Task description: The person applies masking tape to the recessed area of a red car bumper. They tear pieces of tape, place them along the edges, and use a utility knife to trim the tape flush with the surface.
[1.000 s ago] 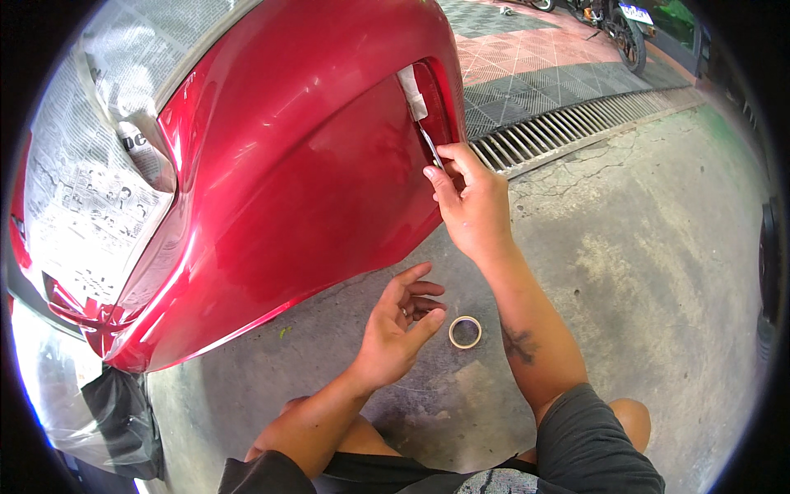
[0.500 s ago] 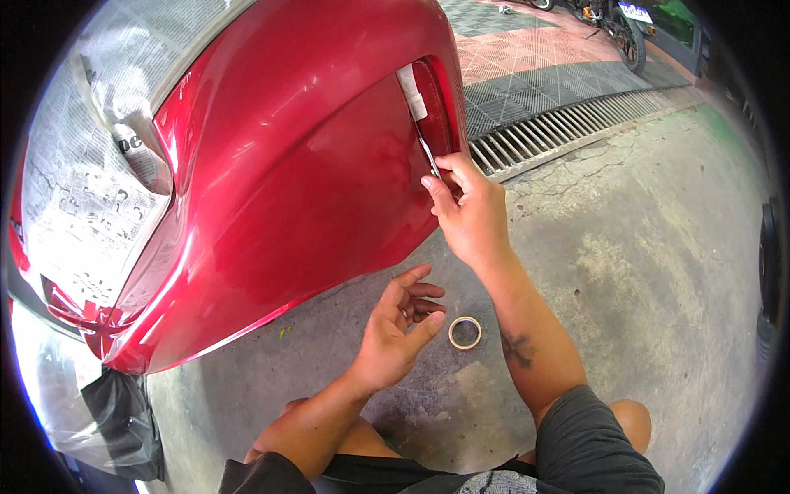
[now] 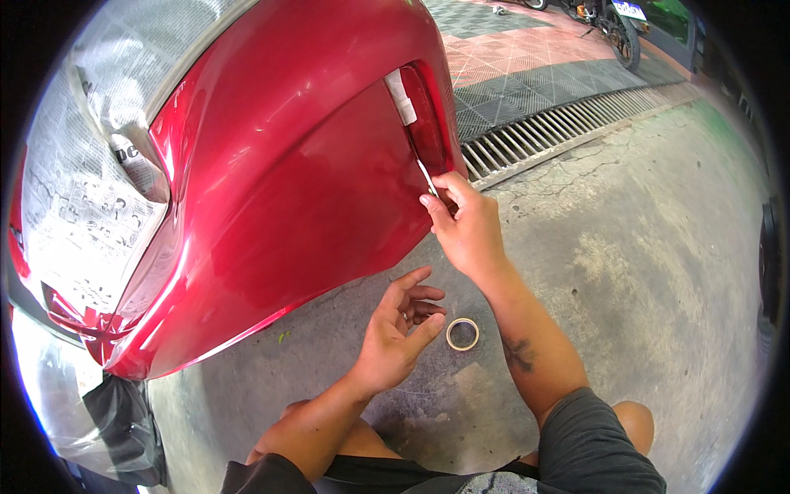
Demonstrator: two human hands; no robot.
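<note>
Pinching what was perhaps a slim blade, our right hand had moved down the slot, bringing work lower. Our left hand hung empty, fingers apart.

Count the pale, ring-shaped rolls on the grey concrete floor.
1. The pale, ring-shaped roll lies on the grey concrete floor, right of the bare left hand. Others could be hidden behind the glossy red curved body panel.
</note>
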